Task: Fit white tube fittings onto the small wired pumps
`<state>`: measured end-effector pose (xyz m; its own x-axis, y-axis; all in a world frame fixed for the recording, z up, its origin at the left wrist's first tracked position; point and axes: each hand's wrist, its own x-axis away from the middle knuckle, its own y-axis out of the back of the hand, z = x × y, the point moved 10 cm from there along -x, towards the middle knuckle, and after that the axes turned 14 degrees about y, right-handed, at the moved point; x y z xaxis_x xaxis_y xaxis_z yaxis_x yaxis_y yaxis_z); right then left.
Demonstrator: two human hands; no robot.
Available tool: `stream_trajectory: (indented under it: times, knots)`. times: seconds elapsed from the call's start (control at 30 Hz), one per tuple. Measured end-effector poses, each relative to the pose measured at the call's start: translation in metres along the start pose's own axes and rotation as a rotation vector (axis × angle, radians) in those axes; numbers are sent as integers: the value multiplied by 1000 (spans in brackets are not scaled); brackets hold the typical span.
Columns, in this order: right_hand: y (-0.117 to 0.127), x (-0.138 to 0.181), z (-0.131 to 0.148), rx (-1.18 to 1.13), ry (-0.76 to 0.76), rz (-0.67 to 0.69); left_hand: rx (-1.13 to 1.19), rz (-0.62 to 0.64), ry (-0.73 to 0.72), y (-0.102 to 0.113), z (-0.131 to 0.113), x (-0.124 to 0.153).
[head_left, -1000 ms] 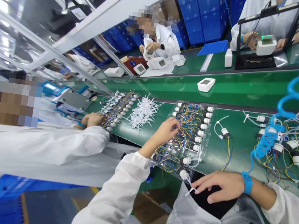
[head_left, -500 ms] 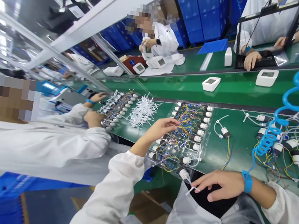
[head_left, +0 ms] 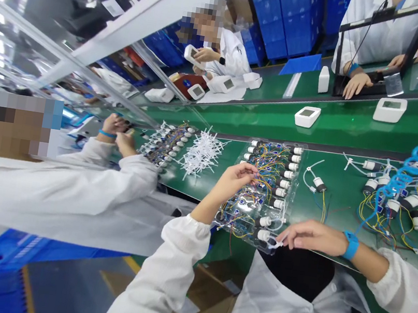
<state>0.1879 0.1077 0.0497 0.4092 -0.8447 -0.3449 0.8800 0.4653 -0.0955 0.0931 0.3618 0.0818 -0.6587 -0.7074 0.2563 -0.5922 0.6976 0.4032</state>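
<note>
Head view: left hand [head_left: 234, 179] pinches tangled wires [head_left: 264, 178]; right hand [head_left: 309, 235] grips tubing [head_left: 275, 241].

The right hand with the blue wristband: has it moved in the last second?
Yes. The right hand has come up off the lap onto the table edge, beside the clear tray.

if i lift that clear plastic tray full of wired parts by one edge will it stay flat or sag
The clear thin-walled plastic tray looks likely to flex and sag if lifted by one edge. Its small white-capped cylindrical parts would probably roll or slide out. The loose yellow and blue wires seem tangled, so pulling one part may drag its neighbours along.
</note>
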Motion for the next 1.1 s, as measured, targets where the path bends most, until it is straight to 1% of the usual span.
stream_trajectory:
  times: [0.17,0.27,0.3,0.37,0.47,0.57,0.63,0.77,0.93,1.03,1.1]
  knots:
    - [20,-25,-1,60,-71,-152,-13,14,16,-1,-1,7]
    - [27,-44,-8,118,-150,-223,-9,12,25,1,-2,13]
    - [27,-49,-9,163,-167,-213,-17,11,24,1,-3,15]
    - [22,-57,-8,292,-176,-141,-33,6,17,1,-5,19]
    - [8,-56,-2,548,-165,-26,-33,17,13,-1,-5,24]
    - [-8,-47,6,798,-157,0,-62,26,3,-4,-2,27]
    - [-21,-42,8,890,-183,-2,-101,13,-15,-6,0,27]
    - [-39,-43,-2,1000,-291,19,-97,-22,-49,-10,8,25]
    - [-50,-56,-17,1059,-366,110,-39,-26,-64,-17,11,23]
    - [-51,-59,-15,1056,-376,119,-1,-39,-88,-17,5,25]
    - [-46,-60,-5,1056,-331,91,34,-35,-85,-16,3,27]
